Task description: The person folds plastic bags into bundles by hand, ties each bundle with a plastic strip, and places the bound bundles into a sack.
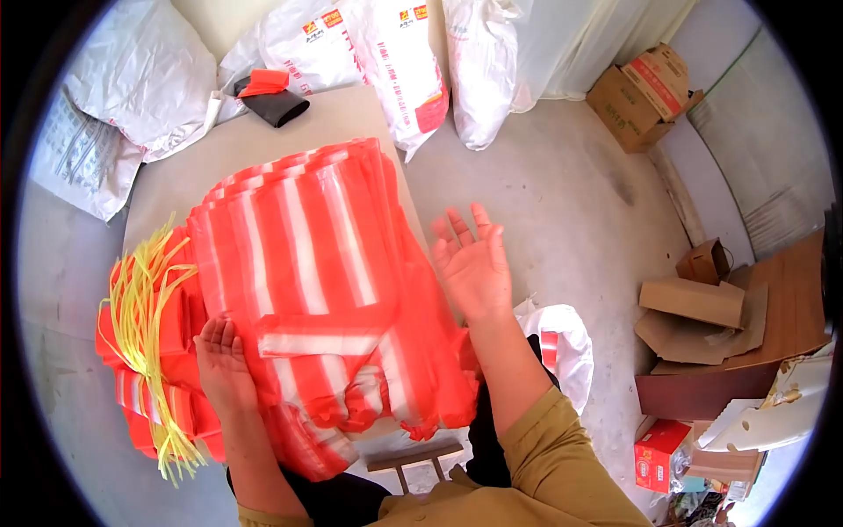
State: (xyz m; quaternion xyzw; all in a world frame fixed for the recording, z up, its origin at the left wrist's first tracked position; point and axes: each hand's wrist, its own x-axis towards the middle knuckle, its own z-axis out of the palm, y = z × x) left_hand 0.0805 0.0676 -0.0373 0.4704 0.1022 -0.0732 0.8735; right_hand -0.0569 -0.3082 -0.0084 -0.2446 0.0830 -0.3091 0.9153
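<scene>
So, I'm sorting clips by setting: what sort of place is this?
Probably a workroom or storeroom: red-and-white striped plastic piled on a table, yellow strips over red bundles, and bulky white sacks beyond.

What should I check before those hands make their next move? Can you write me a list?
1. Right hand free: ok. The bare right hand is open, palm up, holding nothing.
2. Left hand free: ok. The bare left hand is palm up, with nothing visible in it.
3. Stack smooth: not ok. The big red-and-white striped plastic stack is crumpled at its near end.
4. Stack top bare: not ok. A folded red-and-white plastic strip lies across it.
5. Ties nearby: ok, probably reachable. The thin yellow plastic strands lie left of the stack.
6. Layer count: cannot tell.
</scene>
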